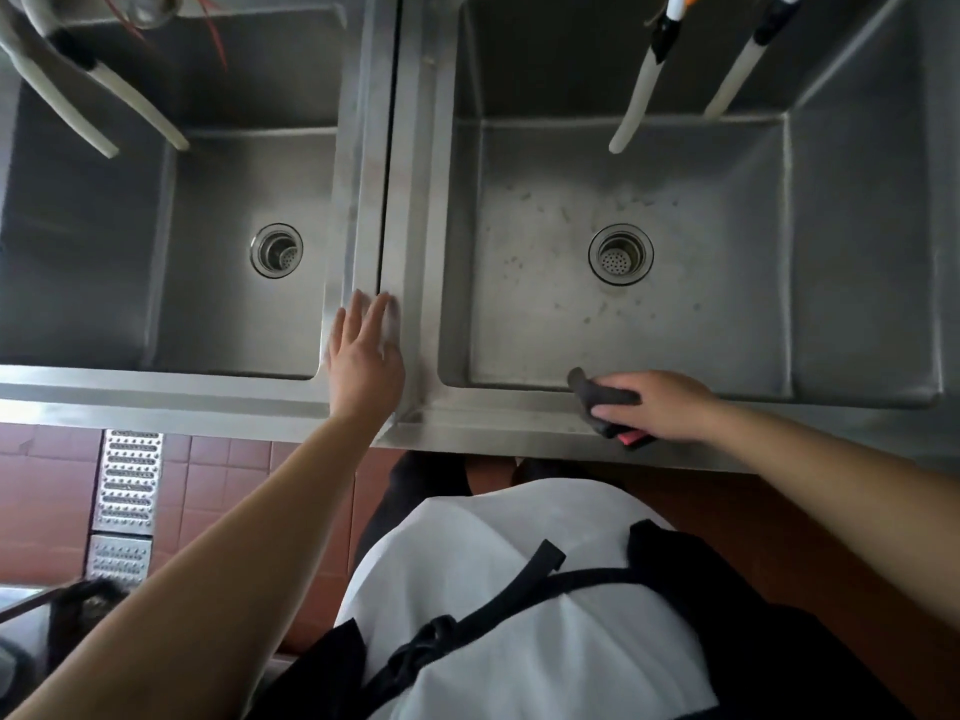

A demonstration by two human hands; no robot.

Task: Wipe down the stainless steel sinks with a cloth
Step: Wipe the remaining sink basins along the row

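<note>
White apron (519, 589) nearest; left hand (363, 356) flat, fingers spread on divider (410, 200); right hand (660, 407) gripping dark cloth (602, 397) at right sink (857, 252) front rim. Best: firm overlapping strokes twd drain (621, 254).

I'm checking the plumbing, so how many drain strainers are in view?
2. One drain strainer sits in the floor of the left sink; the other drain strainer sits in the floor of the right sink. Nothing appears to hide another.

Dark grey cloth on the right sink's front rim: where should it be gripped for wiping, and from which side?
Grip the bunched middle of the dark grey cloth from above, as the right hand does now. It lies flat along the right stainless steel sink's front rim, so only its top is free.
</note>
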